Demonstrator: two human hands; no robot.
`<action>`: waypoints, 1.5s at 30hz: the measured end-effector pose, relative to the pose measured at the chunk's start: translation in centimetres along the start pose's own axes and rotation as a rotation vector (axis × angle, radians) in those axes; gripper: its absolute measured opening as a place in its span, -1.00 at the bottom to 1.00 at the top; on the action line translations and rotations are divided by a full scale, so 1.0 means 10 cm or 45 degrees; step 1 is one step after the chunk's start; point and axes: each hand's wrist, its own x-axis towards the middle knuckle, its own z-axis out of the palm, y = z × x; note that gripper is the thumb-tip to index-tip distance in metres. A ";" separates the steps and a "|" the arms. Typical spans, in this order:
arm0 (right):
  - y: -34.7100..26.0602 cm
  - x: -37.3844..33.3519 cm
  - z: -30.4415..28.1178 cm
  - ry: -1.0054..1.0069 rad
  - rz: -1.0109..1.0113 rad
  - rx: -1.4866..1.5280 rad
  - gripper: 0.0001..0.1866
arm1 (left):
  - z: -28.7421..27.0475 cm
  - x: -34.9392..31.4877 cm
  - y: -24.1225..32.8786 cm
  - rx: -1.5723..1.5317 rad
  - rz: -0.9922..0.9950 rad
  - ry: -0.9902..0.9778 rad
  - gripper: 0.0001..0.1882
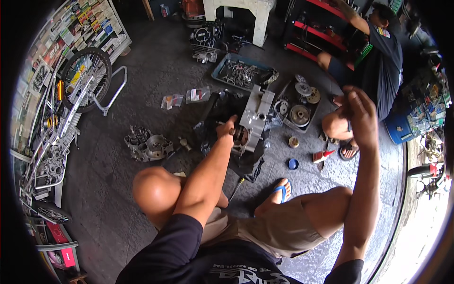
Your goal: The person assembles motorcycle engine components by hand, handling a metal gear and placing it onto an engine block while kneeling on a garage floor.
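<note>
On black plastic sheet (254, 169), on dark floor (111, 144): silver engine case (257, 113). Left hand (227, 128) at its left side; cannot tell if gripping. Right hand (362, 116) up in air, well apart from case; cannot tell if loose or closed. Right of case, round metal parts (300, 115). Beyond, blue tray (226, 84) of small metal bits. Far right, co-worker (387, 61) down low.

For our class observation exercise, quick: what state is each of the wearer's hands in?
Left hand: at the silver engine case; grip cannot be told.
Right hand: raised; no held thing visible, openness unclear.
</note>
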 end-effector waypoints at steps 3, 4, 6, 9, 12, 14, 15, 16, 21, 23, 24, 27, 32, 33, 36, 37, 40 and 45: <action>0.38 0.00 -0.01 -0.154 0.059 -0.215 -0.69 | -0.01 -0.01 0.01 0.004 -0.017 0.014 -0.12; 0.51 -0.02 0.00 -0.195 0.105 -0.250 -0.68 | -0.03 -0.01 0.01 -0.004 -0.010 0.018 -0.12; 0.72 -0.01 0.02 -0.256 0.143 -0.484 -0.71 | -0.09 0.01 0.02 -0.025 0.040 0.124 -0.13; 0.74 -0.05 0.00 -0.292 0.195 -0.527 -0.72 | 0.05 -0.37 0.16 0.048 -0.039 0.142 -0.17; 0.87 -0.03 0.04 -0.406 -0.027 -0.547 -0.77 | -0.08 -0.06 0.08 -0.024 0.020 0.101 -0.22; 1.06 -0.06 -0.08 -0.397 -0.220 -0.673 -0.78 | 0.06 -0.25 0.04 -0.115 -0.043 0.018 -0.22; 1.11 -0.08 -0.05 -0.408 -0.164 -0.668 -0.78 | 0.03 -0.26 0.07 -0.038 -0.043 0.089 -0.20; 1.10 -0.08 -0.02 -0.422 -0.110 -0.657 -0.77 | -0.01 -0.23 0.08 -0.036 -0.063 0.110 -0.19; 1.04 -0.15 0.07 -0.544 0.189 -0.751 -0.71 | -0.04 -0.14 0.07 0.015 -0.051 0.097 -0.16; 1.05 -0.17 0.06 -0.632 0.319 -0.781 -0.67 | 0.00 -0.13 0.05 0.013 -0.053 0.107 -0.16; 1.14 -0.20 0.04 -0.661 0.284 -0.776 -0.66 | 0.02 -0.11 0.05 0.011 -0.044 0.100 -0.16; 1.16 -0.22 0.09 -0.688 0.474 -0.691 -0.69 | 0.00 -0.09 0.02 -0.014 -0.098 0.115 -0.17; 1.35 -0.28 0.11 -0.716 0.300 -0.653 -0.77 | 0.00 -0.04 -0.01 -0.052 -0.007 0.082 -0.22; 1.38 -0.27 0.10 -0.752 0.347 -0.686 -0.78 | 0.01 -0.03 -0.02 -0.041 -0.001 0.096 -0.22; 1.33 -0.26 0.19 -0.774 0.512 -0.572 -0.78 | -0.04 0.08 -0.07 -0.056 -0.026 0.135 -0.22; 1.31 -0.27 0.18 -0.770 0.564 -0.560 -0.76 | 0.02 0.01 -0.06 -0.059 -0.004 0.113 -0.22; 1.37 -0.28 0.18 -0.706 0.650 -0.403 -0.75 | 0.03 -0.07 0.00 -0.007 -0.021 0.133 -0.26; 1.36 -0.26 0.19 -0.671 0.778 -0.209 -0.73 | 0.02 -0.28 0.07 -0.134 0.044 0.091 -0.33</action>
